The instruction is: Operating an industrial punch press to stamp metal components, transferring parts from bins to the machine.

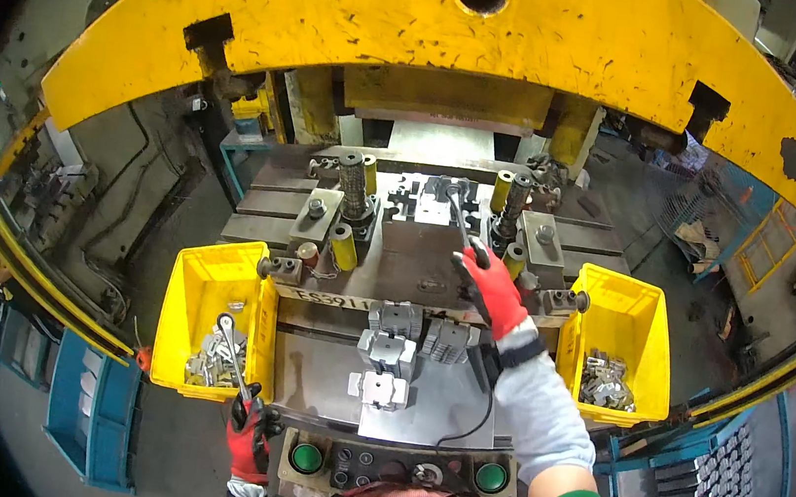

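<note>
My right hand (492,288), in a red and black glove, is closed around a rod-shaped tool (459,218). The tool slants away from me, and its far end is at a dark part (445,189) on the press die (427,252). At the lower left, my left hand (249,437), gloved alike, grips a second rod tool with a round head (231,347). That head is over the left yellow bin (216,271), above small metal pieces (210,365). Between my hands, stacked metal parts (387,354) stand on a metal plate (427,416).
A yellow press beam (445,26) spans the far side. Guide posts (352,185) rise beside the die. Another yellow bin (623,321) with metal pieces stands right. A control panel with green buttons (305,457) is nearest me. A black cable (483,408) crosses the plate.
</note>
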Motion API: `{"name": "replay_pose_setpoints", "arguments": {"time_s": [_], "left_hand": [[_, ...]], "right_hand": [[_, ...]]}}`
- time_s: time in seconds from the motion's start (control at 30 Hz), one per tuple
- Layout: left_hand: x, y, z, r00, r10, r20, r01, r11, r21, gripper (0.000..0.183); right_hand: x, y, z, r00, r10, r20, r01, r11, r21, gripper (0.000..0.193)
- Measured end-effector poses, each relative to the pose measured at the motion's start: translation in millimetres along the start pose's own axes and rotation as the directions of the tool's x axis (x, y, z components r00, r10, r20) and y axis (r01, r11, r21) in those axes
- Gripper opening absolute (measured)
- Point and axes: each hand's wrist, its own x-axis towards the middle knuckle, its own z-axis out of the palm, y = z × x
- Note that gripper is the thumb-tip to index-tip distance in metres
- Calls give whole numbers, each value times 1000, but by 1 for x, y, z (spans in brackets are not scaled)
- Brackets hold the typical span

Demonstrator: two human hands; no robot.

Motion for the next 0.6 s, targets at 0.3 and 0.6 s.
{"name": "replay_pose_setpoints", "arguments": {"time_s": [0.3, 0.6], "left_hand": [[-14, -21, -52, 966, -42, -256, 49, 999, 21, 31], [-19, -11, -50, 941, -10, -338, 30, 998, 53, 31]], "right_hand": [[40, -2, -3, 962, 170, 216, -202, 970, 135, 24], [51, -14, -7, 887, 301, 349, -360, 926, 116, 18]]}}
